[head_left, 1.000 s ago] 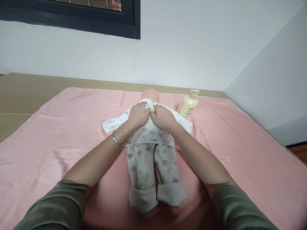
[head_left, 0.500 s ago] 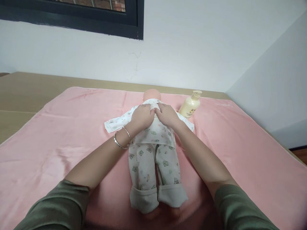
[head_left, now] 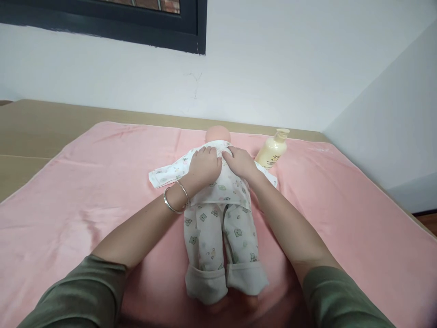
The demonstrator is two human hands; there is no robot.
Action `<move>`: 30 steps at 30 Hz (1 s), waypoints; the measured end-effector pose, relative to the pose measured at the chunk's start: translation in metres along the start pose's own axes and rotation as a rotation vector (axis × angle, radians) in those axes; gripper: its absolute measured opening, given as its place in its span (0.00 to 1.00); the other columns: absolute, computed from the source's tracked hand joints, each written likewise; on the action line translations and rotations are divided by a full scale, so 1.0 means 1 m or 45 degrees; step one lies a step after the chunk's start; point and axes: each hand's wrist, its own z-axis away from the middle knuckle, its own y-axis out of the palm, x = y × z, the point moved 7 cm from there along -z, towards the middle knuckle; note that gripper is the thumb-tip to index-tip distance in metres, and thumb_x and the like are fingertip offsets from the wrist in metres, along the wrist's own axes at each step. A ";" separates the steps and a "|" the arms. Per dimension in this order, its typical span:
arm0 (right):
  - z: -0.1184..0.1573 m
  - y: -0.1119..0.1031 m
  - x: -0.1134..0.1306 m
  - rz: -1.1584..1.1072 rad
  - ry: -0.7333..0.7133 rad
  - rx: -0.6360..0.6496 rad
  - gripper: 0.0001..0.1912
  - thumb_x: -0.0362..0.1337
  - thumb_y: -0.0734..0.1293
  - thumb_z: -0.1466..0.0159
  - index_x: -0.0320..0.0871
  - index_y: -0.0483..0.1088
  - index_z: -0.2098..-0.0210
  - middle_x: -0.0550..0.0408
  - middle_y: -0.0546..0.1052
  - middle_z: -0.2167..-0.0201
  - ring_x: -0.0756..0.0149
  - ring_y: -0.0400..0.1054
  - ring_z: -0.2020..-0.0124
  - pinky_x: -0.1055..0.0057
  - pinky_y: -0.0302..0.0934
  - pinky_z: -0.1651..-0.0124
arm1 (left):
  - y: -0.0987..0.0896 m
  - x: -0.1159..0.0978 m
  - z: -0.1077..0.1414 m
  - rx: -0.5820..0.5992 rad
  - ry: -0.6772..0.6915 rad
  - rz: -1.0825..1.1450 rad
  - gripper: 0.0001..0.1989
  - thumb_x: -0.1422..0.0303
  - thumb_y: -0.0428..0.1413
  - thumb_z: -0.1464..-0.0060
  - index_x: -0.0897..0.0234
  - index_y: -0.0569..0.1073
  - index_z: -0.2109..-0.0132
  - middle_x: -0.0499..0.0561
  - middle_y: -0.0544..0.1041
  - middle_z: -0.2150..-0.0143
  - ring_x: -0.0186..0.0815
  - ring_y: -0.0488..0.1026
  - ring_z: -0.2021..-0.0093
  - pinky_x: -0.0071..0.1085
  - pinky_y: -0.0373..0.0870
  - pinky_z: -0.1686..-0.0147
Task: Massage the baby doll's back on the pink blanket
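Observation:
A baby doll (head_left: 218, 133) lies stretched out with its bald head at the far end. It wears a white printed shirt (head_left: 221, 193) and white printed trousers (head_left: 208, 237) with turned-up cuffs. My left hand (head_left: 204, 166) rests flat on the left side of the shirt's upper part, its fingers pointing toward the head. On the right side, my right hand (head_left: 241, 162) also lies spread on the cloth, its thumb apart from the fingers. Neither hand grasps anything. The doll's face is not visible.
A cream pump bottle (head_left: 272, 150) stands tilted-looking beside the doll's right-hand sleeve. Under everything is a pink blanket (head_left: 102, 182) on a wooden table (head_left: 44, 125). The white wall (head_left: 273, 68) and a dark window frame (head_left: 184, 34) rise behind.
My hands have drawn slightly apart, so the thumbs no longer nearly meet in the middle. The doll and the bottle keep their places on the blanket.

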 end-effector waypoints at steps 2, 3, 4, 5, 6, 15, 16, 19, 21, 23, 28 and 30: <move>-0.001 0.000 0.000 0.031 -0.018 0.001 0.27 0.49 0.51 0.26 0.40 0.73 0.47 0.40 0.80 0.48 0.47 0.73 0.47 0.55 0.61 0.43 | -0.003 -0.006 0.003 -0.003 0.021 -0.019 0.20 0.68 0.42 0.33 0.74 0.72 0.45 0.69 0.77 0.43 0.54 0.72 0.39 0.47 0.68 0.40; 0.001 0.000 0.003 0.059 -0.035 -0.001 0.26 0.48 0.50 0.26 0.39 0.72 0.47 0.39 0.80 0.47 0.46 0.72 0.46 0.53 0.60 0.41 | -0.004 -0.006 0.003 -0.002 0.021 -0.016 0.19 0.69 0.42 0.34 0.74 0.72 0.45 0.69 0.77 0.44 0.53 0.72 0.40 0.47 0.68 0.40; 0.003 0.000 0.008 0.090 -0.051 -0.004 0.26 0.46 0.51 0.26 0.37 0.72 0.46 0.38 0.80 0.46 0.46 0.72 0.45 0.52 0.59 0.39 | -0.004 -0.005 0.002 0.003 0.015 -0.002 0.19 0.69 0.42 0.34 0.74 0.72 0.46 0.69 0.78 0.44 0.53 0.73 0.40 0.46 0.68 0.40; 0.006 0.000 0.013 0.124 -0.066 -0.009 0.25 0.44 0.51 0.26 0.36 0.71 0.45 0.37 0.79 0.45 0.45 0.71 0.44 0.50 0.57 0.38 | -0.003 -0.002 0.000 0.015 0.002 0.022 0.19 0.69 0.42 0.34 0.73 0.73 0.47 0.69 0.78 0.45 0.52 0.74 0.41 0.45 0.69 0.41; 0.010 0.001 0.020 0.161 -0.082 -0.017 0.24 0.41 0.51 0.27 0.34 0.70 0.44 0.35 0.78 0.44 0.44 0.70 0.43 0.49 0.56 0.37 | -0.001 0.003 -0.003 0.032 -0.022 0.055 0.20 0.68 0.41 0.34 0.73 0.73 0.48 0.68 0.79 0.46 0.52 0.74 0.42 0.45 0.69 0.42; 0.028 0.003 0.049 0.185 -0.184 -0.036 0.24 0.36 0.52 0.27 0.28 0.67 0.41 0.30 0.73 0.40 0.44 0.66 0.38 0.52 0.55 0.33 | 0.008 0.031 -0.017 0.076 -0.209 0.139 0.26 0.64 0.37 0.32 0.76 0.73 0.43 0.70 0.78 0.42 0.52 0.75 0.40 0.45 0.70 0.40; 0.022 0.004 0.040 0.108 -0.159 -0.011 0.24 0.37 0.52 0.27 0.30 0.68 0.42 0.32 0.74 0.40 0.46 0.67 0.39 0.54 0.58 0.35 | 0.007 0.025 -0.014 0.050 -0.172 0.080 0.26 0.66 0.38 0.32 0.79 0.72 0.42 0.72 0.76 0.40 0.52 0.73 0.38 0.46 0.68 0.38; 0.003 0.005 0.013 -0.065 -0.096 -0.005 0.23 0.42 0.53 0.27 0.34 0.68 0.42 0.35 0.74 0.39 0.48 0.67 0.39 0.55 0.59 0.36 | 0.006 0.002 -0.002 -0.021 -0.023 -0.074 0.27 0.69 0.40 0.33 0.87 0.67 0.37 0.76 0.71 0.35 0.54 0.68 0.33 0.47 0.62 0.33; -0.006 0.006 0.001 -0.095 -0.086 -0.024 0.24 0.43 0.52 0.27 0.34 0.68 0.43 0.35 0.74 0.41 0.47 0.67 0.40 0.54 0.59 0.36 | 0.008 -0.012 0.006 -0.053 0.113 -0.165 0.26 0.72 0.41 0.34 0.88 0.66 0.37 0.77 0.69 0.34 0.55 0.66 0.31 0.49 0.60 0.31; -0.008 0.007 0.000 -0.057 -0.087 -0.045 0.24 0.42 0.51 0.27 0.33 0.69 0.44 0.35 0.76 0.43 0.47 0.69 0.43 0.54 0.60 0.37 | 0.010 -0.022 0.011 -0.049 0.249 -0.254 0.24 0.75 0.42 0.37 0.87 0.71 0.40 0.77 0.72 0.37 0.56 0.67 0.32 0.51 0.59 0.32; 0.006 0.004 0.021 0.176 -0.077 -0.053 0.26 0.39 0.51 0.27 0.28 0.67 0.41 0.32 0.75 0.41 0.44 0.67 0.40 0.53 0.58 0.35 | 0.007 -0.011 0.002 0.004 0.241 -0.232 0.19 0.77 0.43 0.38 0.76 0.78 0.53 0.69 0.80 0.50 0.51 0.74 0.42 0.45 0.69 0.40; 0.015 0.003 0.032 0.233 -0.073 -0.046 0.27 0.38 0.51 0.27 0.25 0.66 0.38 0.31 0.73 0.38 0.43 0.65 0.37 0.53 0.56 0.33 | 0.005 0.001 -0.007 0.008 0.136 -0.130 0.20 0.75 0.41 0.36 0.73 0.78 0.53 0.66 0.80 0.51 0.48 0.76 0.46 0.42 0.71 0.44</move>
